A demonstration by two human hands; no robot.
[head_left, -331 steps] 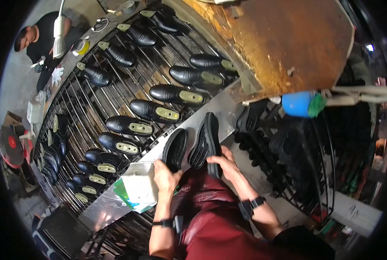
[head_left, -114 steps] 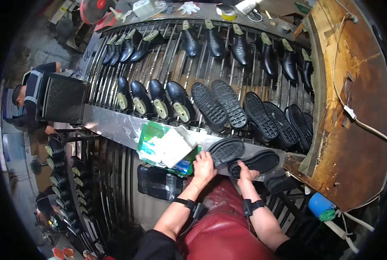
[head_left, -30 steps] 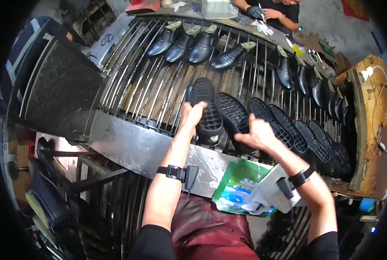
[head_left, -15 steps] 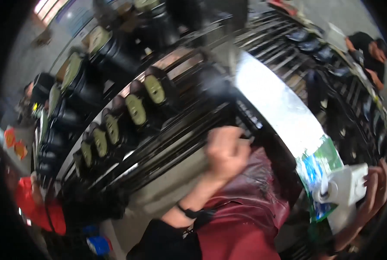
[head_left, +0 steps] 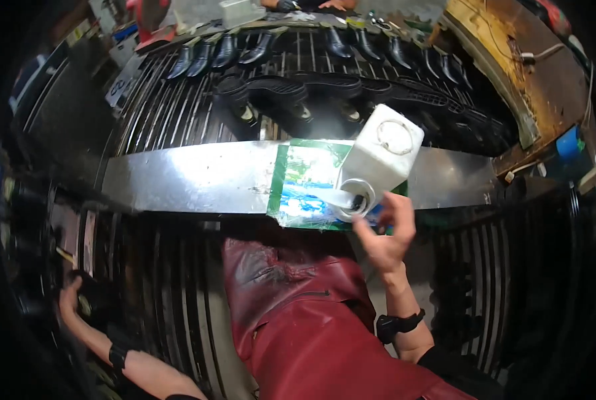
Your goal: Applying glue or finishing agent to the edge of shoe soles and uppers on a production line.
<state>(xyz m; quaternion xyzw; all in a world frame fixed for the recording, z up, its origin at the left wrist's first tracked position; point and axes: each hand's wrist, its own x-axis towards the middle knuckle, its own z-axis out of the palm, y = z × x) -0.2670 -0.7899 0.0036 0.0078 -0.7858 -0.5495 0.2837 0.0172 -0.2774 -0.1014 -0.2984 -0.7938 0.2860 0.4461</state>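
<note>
My right hand is beside a round white cup with dark stuff inside. Its thumb and fingers are spread apart, with the thumb close to the cup's rim; I cannot tell if they touch. A pale, handle-like piece sticks out of the cup to the left. Behind it stands a white boxy plastic container, on a green-edged plastic sheet smeared blue and white. At far left my left hand is curled at the edge of a black shoe; its fingertips are lost in shadow.
A metal ledge runs across in front of me. Beyond it, a slatted rack carries rows of black shoes. Another person's hands are at the far edge. More dark slatted racks flank my red apron.
The view has swung from the left-hand rack round to the ledge. My left hand has gone from before my apron to a shoe at far left. My right hand stays near the white containers.
</note>
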